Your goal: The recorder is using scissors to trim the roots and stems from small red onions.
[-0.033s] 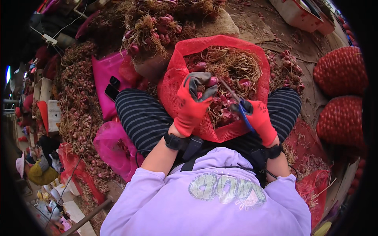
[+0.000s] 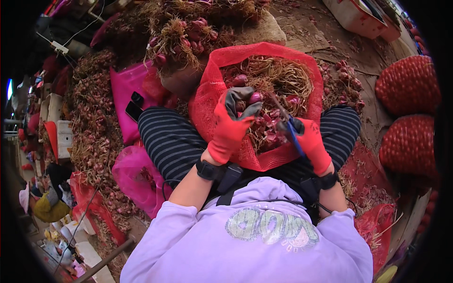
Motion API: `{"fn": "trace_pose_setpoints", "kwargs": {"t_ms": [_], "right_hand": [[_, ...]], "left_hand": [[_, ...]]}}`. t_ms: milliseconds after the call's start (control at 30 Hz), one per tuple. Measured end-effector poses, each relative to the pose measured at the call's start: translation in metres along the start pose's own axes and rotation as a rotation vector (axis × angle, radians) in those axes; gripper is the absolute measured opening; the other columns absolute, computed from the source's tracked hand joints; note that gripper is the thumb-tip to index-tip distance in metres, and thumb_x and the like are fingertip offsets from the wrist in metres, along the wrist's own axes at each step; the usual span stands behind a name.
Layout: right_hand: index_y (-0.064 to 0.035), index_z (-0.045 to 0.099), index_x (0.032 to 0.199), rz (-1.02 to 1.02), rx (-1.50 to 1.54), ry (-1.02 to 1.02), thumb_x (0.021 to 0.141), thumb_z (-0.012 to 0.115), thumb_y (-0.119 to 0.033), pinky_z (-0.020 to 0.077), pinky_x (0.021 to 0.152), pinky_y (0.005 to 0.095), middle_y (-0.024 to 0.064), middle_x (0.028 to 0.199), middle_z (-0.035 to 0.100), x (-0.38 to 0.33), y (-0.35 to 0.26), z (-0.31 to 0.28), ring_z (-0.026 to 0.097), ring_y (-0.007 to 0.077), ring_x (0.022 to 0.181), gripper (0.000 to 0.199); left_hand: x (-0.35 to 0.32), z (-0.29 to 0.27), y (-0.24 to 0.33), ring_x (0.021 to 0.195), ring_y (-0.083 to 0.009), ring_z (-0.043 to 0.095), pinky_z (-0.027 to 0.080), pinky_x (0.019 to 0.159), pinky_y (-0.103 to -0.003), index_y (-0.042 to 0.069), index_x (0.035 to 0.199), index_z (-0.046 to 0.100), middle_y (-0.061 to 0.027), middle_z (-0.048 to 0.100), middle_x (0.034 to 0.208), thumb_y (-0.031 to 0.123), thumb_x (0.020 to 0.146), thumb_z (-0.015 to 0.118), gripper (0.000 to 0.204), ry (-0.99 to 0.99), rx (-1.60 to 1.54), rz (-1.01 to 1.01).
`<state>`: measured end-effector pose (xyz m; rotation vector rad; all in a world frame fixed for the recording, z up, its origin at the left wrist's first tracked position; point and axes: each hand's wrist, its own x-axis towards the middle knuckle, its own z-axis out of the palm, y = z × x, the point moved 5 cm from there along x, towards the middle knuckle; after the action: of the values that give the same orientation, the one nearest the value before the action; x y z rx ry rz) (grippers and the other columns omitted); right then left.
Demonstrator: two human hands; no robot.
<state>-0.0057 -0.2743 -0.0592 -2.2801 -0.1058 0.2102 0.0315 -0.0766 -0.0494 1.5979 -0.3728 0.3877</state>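
Note:
Between my legs stands an open red mesh bag (image 2: 211, 87), holding loose shallots (image 2: 271, 137) and dry roots and stalks (image 2: 283, 78). My left hand (image 2: 229, 125), in a red glove with grey fingertips, is closed around a purple shallot (image 2: 255, 97) above the bag. My right hand (image 2: 311, 145), gloved the same way, grips blue-handled scissors (image 2: 293, 134). Their blades point up and left, close to the shallot but seemingly apart from it. Whether the blades are parted is blurred.
Bunched shallots (image 2: 188, 40) are heaped ahead, and a long pile of shallots (image 2: 92, 118) lies at left. A phone (image 2: 134, 111) rests on a pink sheet (image 2: 123, 87). Two full red mesh sacks (image 2: 408, 85) stand at right. A white box (image 2: 358, 20) sits far right.
The scissors have shifted slightly, their blades drawn a little right, away from the shallot. My left hand has moved slightly right with the shallot.

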Motion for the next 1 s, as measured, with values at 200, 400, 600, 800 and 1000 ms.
{"fn": "trace_pose_setpoints", "kwargs": {"t_ms": [200, 400, 600, 800, 1000], "right_hand": [[-0.0013, 0.060, 0.094, 0.094, 1.047, -0.160, 0.083, 0.063, -0.021, 0.0425, 0.053, 0.0225, -0.0020, 0.081, 0.062, 0.034, -0.001, 0.015, 0.052, 0.0066, 0.060, 0.023], [-0.0006, 0.061, 0.100, -0.012, 0.877, -0.170, 0.076, 0.069, -0.012, 0.0437, 0.060, 0.0205, 0.0013, 0.081, 0.061, 0.052, -0.024, 0.029, 0.054, 0.0046, 0.068, 0.027], [-0.0013, 0.061, 0.098, -0.254, 0.498, 0.034, 0.075, 0.064, -0.007, 0.0465, 0.070, 0.0269, 0.0032, 0.085, 0.062, 0.045, -0.040, 0.018, 0.058, 0.0099, 0.076, 0.024], [0.0006, 0.054, 0.116, -0.243, 1.052, -0.371, 0.087, 0.049, -0.015, 0.0485, 0.067, 0.0224, 0.0104, 0.096, 0.062, 0.041, -0.132, 0.052, 0.060, 0.0139, 0.077, 0.034], [0.0021, 0.055, 0.115, -0.557, 0.861, -0.397, 0.084, 0.059, -0.027, 0.0479, 0.069, 0.0235, 0.0042, 0.084, 0.060, 0.037, -0.211, 0.117, 0.059, 0.0110, 0.079, 0.042]], "left_hand": [[-0.014, 0.024, -0.018, 0.079, -0.0080, 0.051, 0.043, 0.068, -0.020, 0.009, 0.127, 0.044, -0.0001, 0.055, 0.100, 0.010, 0.090, 0.048, 0.037, -0.101, -0.993, -0.912], [-0.020, 0.009, -0.023, 0.081, -0.0069, 0.049, 0.043, 0.067, -0.021, 0.008, 0.135, 0.035, 0.0020, 0.052, 0.099, 0.012, 0.090, 0.045, 0.046, -0.178, -0.640, -0.698], [-0.030, -0.005, -0.036, 0.081, -0.0082, 0.053, 0.045, 0.068, -0.023, 0.006, 0.131, 0.038, -0.0021, 0.054, 0.104, 0.018, 0.090, 0.047, 0.044, -0.279, -0.642, -0.648], [-0.059, -0.011, -0.119, 0.068, -0.0097, 0.053, 0.044, 0.060, -0.023, 0.010, 0.103, 0.054, -0.0025, 0.055, 0.091, 0.019, 0.093, 0.041, 0.019, -0.073, -1.039, -0.378], [-0.049, -0.036, -0.048, 0.088, -0.0111, 0.053, 0.044, 0.076, -0.025, 0.008, 0.115, 0.048, -0.0044, 0.055, 0.104, 0.013, 0.092, 0.046, 0.024, -0.142, -1.032, -0.547]]}}
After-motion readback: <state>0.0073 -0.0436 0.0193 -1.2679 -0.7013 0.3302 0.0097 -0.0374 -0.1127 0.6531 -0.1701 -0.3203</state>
